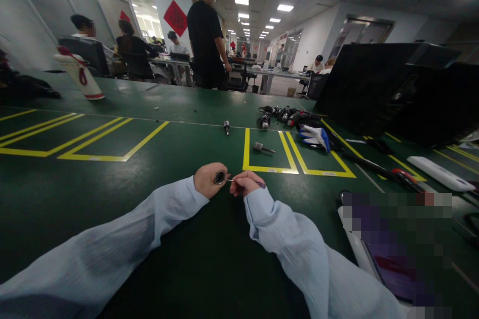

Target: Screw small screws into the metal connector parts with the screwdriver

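My left hand is closed around a small round metal part, holding it just above the green table mat. My right hand is pinched on a thin metal tool whose tip points into that part. Both hands sit close together near the table's middle, in pale blue sleeves. A similar metal part with a shaft lies inside a yellow-taped box beyond my right hand. Another small metal part lies farther back.
Several dark metal parts and a blue-white glove lie at the back right, next to black cases. A red-handled tool and a white bar lie right. A white cup stands far left. People work behind.
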Demonstrator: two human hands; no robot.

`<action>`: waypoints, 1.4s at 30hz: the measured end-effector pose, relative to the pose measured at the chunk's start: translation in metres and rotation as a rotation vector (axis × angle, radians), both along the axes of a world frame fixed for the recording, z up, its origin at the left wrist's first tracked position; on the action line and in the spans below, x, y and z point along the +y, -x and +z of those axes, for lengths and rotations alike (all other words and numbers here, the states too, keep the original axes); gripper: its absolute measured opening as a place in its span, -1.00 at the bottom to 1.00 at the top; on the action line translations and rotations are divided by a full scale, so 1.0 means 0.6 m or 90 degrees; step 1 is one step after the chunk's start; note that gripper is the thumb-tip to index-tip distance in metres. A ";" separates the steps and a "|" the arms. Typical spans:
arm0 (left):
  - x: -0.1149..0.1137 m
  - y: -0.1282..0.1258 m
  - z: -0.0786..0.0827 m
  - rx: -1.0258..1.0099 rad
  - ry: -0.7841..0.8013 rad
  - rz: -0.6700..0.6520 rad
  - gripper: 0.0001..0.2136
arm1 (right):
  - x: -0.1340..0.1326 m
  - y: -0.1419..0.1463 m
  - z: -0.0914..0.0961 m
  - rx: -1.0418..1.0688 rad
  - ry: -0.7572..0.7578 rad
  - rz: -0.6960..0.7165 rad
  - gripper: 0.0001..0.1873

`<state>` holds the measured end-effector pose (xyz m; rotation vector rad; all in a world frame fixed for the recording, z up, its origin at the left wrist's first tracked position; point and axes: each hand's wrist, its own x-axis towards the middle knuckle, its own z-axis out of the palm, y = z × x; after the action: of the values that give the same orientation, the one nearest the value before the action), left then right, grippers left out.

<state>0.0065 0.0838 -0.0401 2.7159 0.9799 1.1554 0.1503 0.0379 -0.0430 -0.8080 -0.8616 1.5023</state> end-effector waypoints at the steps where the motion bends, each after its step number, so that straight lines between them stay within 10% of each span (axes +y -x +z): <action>1: 0.000 0.000 0.001 -0.008 0.004 -0.006 -0.84 | 0.003 -0.002 -0.002 0.024 0.008 0.019 -0.93; 42: -0.001 0.001 0.000 -0.018 0.013 0.001 -0.82 | -0.001 0.002 -0.006 0.013 -0.019 -0.002 -0.95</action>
<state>0.0056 0.0833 -0.0401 2.6760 0.9855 1.1743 0.1491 0.0374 -0.0466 -0.7715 -0.8651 1.4887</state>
